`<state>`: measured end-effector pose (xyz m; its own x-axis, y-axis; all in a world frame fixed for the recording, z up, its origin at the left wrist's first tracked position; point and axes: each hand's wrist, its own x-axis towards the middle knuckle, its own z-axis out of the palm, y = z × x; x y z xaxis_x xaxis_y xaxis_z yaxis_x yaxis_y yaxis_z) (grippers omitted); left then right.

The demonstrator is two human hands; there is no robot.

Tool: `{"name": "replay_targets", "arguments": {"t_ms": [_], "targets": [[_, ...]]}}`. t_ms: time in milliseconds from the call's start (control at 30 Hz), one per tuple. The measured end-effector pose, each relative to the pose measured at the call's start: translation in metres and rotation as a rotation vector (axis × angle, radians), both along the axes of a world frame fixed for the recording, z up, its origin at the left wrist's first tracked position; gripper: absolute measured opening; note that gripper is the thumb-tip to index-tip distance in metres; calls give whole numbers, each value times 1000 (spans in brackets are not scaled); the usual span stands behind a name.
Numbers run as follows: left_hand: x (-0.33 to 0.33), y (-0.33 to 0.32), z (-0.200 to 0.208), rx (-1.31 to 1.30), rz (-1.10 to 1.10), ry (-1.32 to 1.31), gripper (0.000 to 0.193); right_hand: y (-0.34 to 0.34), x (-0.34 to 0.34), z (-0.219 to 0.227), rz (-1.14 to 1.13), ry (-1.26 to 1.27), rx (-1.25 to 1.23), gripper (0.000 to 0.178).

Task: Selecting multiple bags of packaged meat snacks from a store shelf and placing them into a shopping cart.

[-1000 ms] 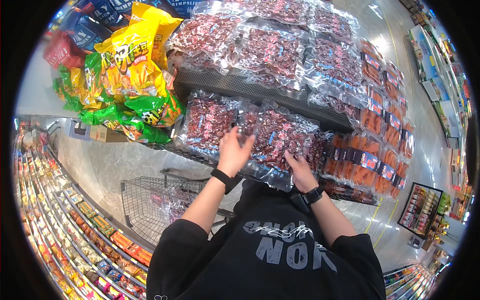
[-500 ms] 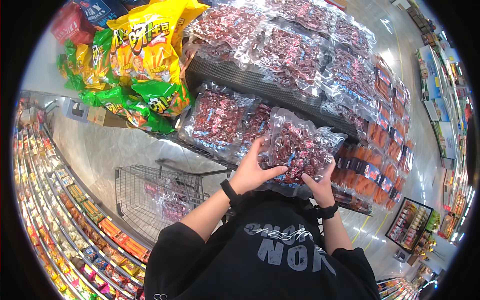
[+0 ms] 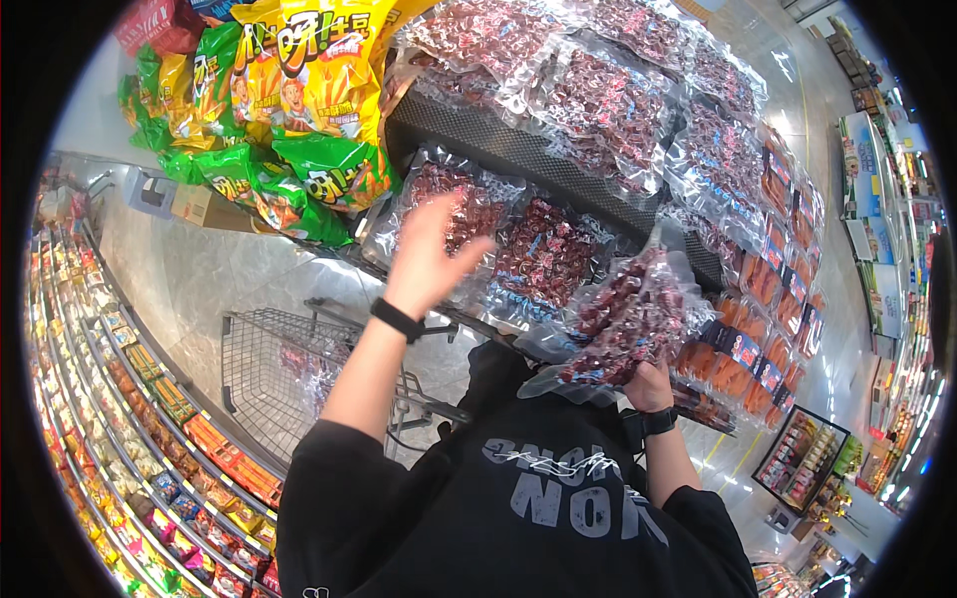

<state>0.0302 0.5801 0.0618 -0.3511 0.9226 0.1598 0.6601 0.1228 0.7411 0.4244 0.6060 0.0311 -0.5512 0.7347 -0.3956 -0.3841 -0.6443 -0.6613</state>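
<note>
With my right hand (image 3: 648, 387) I grip the lower right edge of a clear plastic pack of small dark-red wrapped pieces (image 3: 633, 314). The pack hangs tilted in front of the lower shelf, close to my body. My left hand (image 3: 434, 257), fingers apart and slightly blurred, is over the left pack (image 3: 477, 189) on that shelf; whether it touches the pack I cannot tell. Beside this lies another similar pack (image 3: 546, 254), flat and face up, partly overlapped by the held one.
More such packs (image 3: 603, 100) are piled on the upper tier above a black perforated shelf edge (image 3: 478, 135). Yellow and green snack bags (image 3: 319, 80) stand at the left, orange-brown packs (image 3: 738, 344) at the right. A wire shopping cart (image 3: 264, 364) with a pack inside stands lower left.
My left hand has let go of the pack and moved left over the shelf. The pack, now in my right hand only, has turned and tilted, uncovering the pack behind it.
</note>
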Motion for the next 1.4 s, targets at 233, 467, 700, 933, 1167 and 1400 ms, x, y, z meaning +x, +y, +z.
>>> {"name": "replay_targets", "arguments": {"t_ms": [233, 467, 700, 933, 1167, 1400], "targets": [[-51, 0, -35, -452, 322, 184, 96, -5, 15, 9, -8, -24, 16, 86], [-52, 14, -15, -532, 160, -274, 63, -9, 21, -1, 17, -65, 96, 87], [14, -19, 39, -231, 99, -337, 43, -7, 21, 3, 97, 25, 77, 86], [114, -85, 95, 39, -153, -501, 48, -5, 27, 2, 262, 166, 92, 87], [198, -160, 126, -136, -16, -785, 46, -6, 58, 7, 530, 313, 27, 81], [221, -234, 102, -35, 78, -1248, 71, -33, 25, 26, 814, 184, 36, 78]]}}
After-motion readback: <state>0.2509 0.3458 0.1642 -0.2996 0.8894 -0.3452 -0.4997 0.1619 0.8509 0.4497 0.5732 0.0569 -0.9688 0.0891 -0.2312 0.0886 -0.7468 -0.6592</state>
